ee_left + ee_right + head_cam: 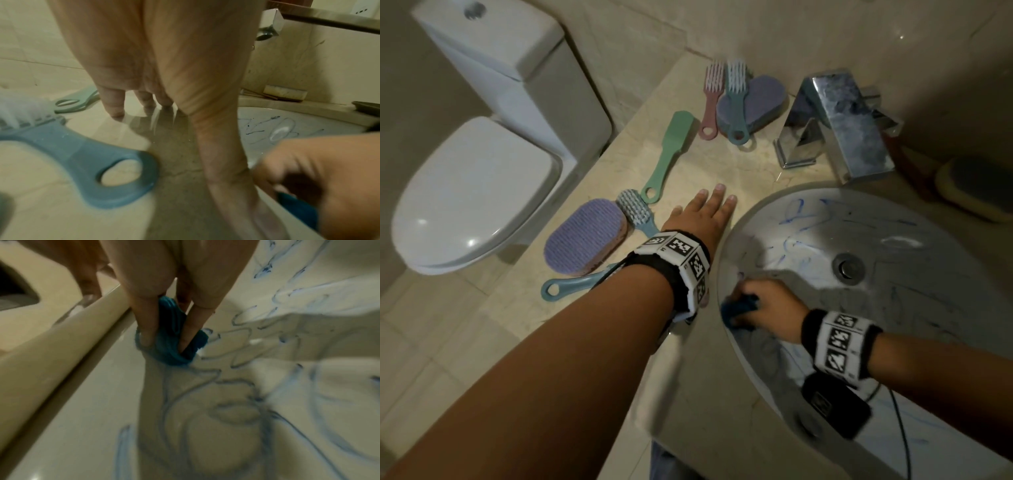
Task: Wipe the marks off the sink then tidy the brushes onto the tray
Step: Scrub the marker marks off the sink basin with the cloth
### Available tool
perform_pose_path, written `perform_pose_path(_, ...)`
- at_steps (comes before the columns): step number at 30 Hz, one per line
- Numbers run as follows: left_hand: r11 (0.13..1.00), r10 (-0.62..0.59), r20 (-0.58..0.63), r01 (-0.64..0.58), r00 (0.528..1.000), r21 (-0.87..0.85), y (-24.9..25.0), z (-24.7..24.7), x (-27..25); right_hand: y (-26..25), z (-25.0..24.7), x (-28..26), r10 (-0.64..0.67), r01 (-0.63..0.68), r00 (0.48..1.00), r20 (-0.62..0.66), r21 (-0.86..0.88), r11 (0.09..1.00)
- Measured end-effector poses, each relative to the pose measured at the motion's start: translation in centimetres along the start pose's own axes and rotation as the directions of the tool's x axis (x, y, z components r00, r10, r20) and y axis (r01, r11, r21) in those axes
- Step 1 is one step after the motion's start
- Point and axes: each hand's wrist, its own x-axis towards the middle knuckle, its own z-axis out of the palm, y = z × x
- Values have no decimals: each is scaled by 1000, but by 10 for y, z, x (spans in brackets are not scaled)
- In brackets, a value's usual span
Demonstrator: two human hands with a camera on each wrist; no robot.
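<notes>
Right hand (767, 301) bunched around a blue cloth (739, 306), pressed on the sink's (928, 240) near-left wall to scrub marks (236, 353). Left hand (705, 214) flat on the counter (722, 164), fingers straight, probably for support. Brushes (667, 156) scattered left; tray unseen.

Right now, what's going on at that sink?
A person is wiping the sink. The right hand grips a bunched blue cloth and presses it against the basin's inner wall near the rim; blue marks cover much of the bowl. The left hand rests flat on the counter, fingers straight. The brushes lie untouched on the counter.
</notes>
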Motion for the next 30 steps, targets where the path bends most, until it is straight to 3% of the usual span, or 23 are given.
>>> perform_pose_path(2, 1000, -4, -9, 4, 1000, -8, 1, -1, -2, 0, -5, 4, -6, 6, 1000, -9, -14, 1000)
perform_pose_path(6, 999, 1, -12, -1, 1000, -34, 5, -5, -13, -4, -16, 34, 9, -20, 943, -332, -31, 999)
perform_pose_path(8, 999, -19, -25, 19, 1000, -27, 7, -1, -19, -1, -7, 20, -4, -2, 961, -277, -21, 1000)
perform_pose_path(12, 999, -42, -22, 42, 999, 5, 18, 23, -35, 10, 6, -21, -12, 11, 1000, -16, -71, 997)
perform_pose_path(15, 999, -42, -22, 42, 999, -13, 21, 39, -39, 8, 2, -11, -27, 25, 997, -67, -42, 999)
perform_pose_path(19, 999, -5, -28, 4, 1000, -35, 10, 46, -36, 2, 4, 18, -9, 16, 935, -355, 18, 1000)
perform_pose_path(21, 999, -3, -37, 1, 999, -48, 9, 46, -36, 6, 8, 8, -48, 43, 954, -297, -23, 999)
perform_pose_path(25, 999, -14, -48, 12, 999, -44, 12, 43, -37, 15, 9, -32, -37, 39, 999, 15, -186, 982)
perform_pose_path(27, 999, -26, -49, 24, 998, -38, 13, 43, -36, 12, 3, -22, -30, 30, 1000, 2, -179, 983)
perform_pose_path(30, 999, -28, -40, 27, 999, -38, 14, 43, -35, 6, 2, 2, -51, 36, 981, -187, -84, 996)
